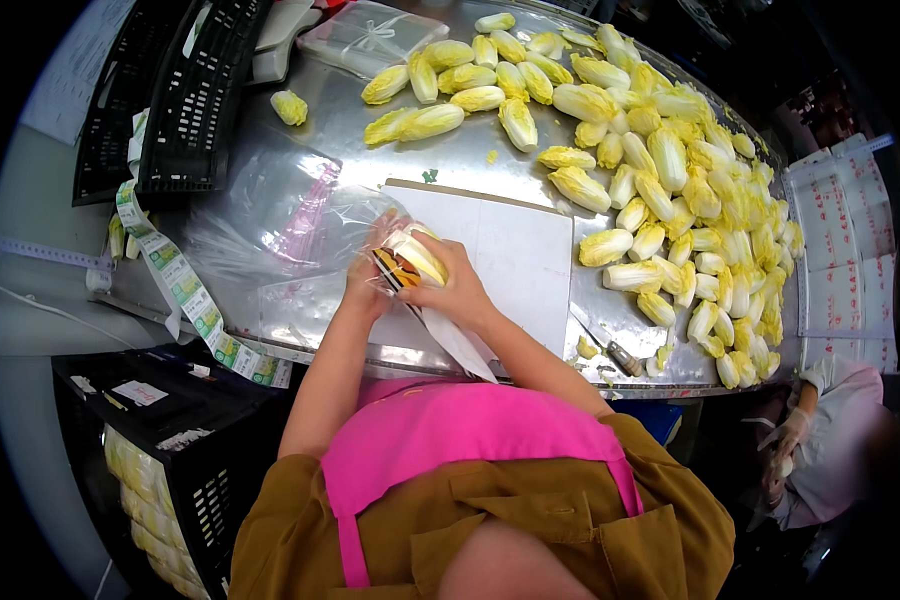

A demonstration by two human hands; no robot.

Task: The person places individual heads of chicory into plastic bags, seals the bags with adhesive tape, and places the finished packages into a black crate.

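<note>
Both my hands meet near the middle of the metal table (495, 169). My left hand (371, 281) grips a clear plastic bag with an orange and black printed part (396, 270). Inside my right hand (454, 281) is a small pale-yellow napa cabbage (418, 257), partly in the bag's mouth. Under and beside my hands lies a white board or sheet (514, 247), and a white strip hangs down below them. Flat clear plastic bags (247, 217) with a pink band are spread left of my hands. A large heap of napa cabbages (690, 187) covers the table's right side.
A knife (622, 358) lies near the front edge. Black crates (195, 97) stand at the back left; a strip of labels (187, 289) hangs over the left edge. Another black crate (195, 480) holds bagged cabbages below. A gloved co-worker (817, 450) is at the lower right.
</note>
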